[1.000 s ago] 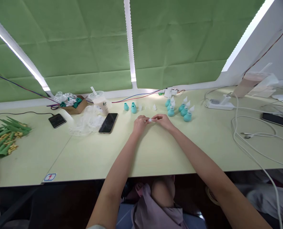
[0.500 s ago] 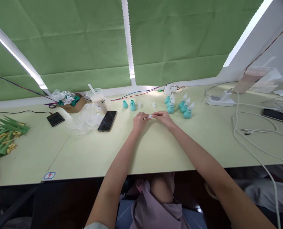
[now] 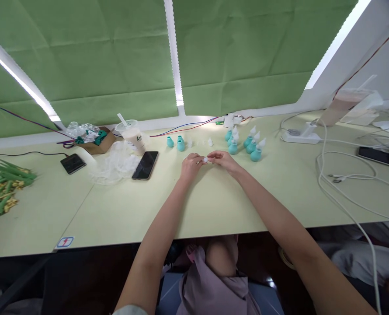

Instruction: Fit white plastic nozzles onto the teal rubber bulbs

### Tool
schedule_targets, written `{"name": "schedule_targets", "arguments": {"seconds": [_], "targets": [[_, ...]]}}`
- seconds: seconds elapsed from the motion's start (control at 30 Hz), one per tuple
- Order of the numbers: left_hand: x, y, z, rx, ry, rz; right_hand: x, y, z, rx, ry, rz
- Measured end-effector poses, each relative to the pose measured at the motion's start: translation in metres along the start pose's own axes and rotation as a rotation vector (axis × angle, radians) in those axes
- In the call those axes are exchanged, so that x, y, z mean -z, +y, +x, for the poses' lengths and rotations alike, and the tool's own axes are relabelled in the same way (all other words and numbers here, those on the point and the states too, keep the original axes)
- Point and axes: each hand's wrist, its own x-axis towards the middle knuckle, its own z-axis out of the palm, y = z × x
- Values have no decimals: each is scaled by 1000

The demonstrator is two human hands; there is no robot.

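Note:
Between my fingertips, over the middle of the table, is a small white piece [image 3: 205, 160]. My left hand [image 3: 192, 166] pinches it from the left, and my right hand [image 3: 224, 160] has its fingers closed on its right side. Behind my hands stand a few open turquoise pots [image 3: 180, 144] and some small white parts [image 3: 210, 142]. To the right, several turquoise pots [image 3: 255, 153] carry white flame-shaped tops [image 3: 262, 142]. The piece is too small to make out in detail.
Left of my hands lie a phone [image 3: 145, 166], a crumpled clear bag [image 3: 116, 164], a drink cup [image 3: 133, 136], a cardboard box [image 3: 103, 142] and a black device [image 3: 73, 163]. On the right are a power strip [image 3: 301, 138] and loose white cables [image 3: 352, 176]. Green artificial leaves [image 3: 1, 188] lie far left.
The whole view has shifted slightly. My fingers have moved a little around the white piece, which both hands still hold.

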Motion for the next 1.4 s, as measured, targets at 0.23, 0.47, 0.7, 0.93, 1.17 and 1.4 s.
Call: {"name": "schedule_targets", "arguments": {"seconds": [0.23, 0.47, 0.7, 0.93, 1.17, 1.4], "targets": [[3, 2, -2, -107, -43, 63, 4, 6, -1, -187, -74, 247], [2, 1, -1, -153, -27, 161, 0, 9, 1, -221, -26, 362], [1, -1, -2, -220, -3, 232, -1, 9, -1, -247, -83, 423], [1, 0, -4, -292, -7, 287, 0, 9, -2, -263, -118, 419], [-2, 2, -5, -216, 44, 242, -6, 7, -1, -234, -86, 348], [5, 14, -3, -119, 218, 114, -15, -5, -8, -61, -170, 405]]}}
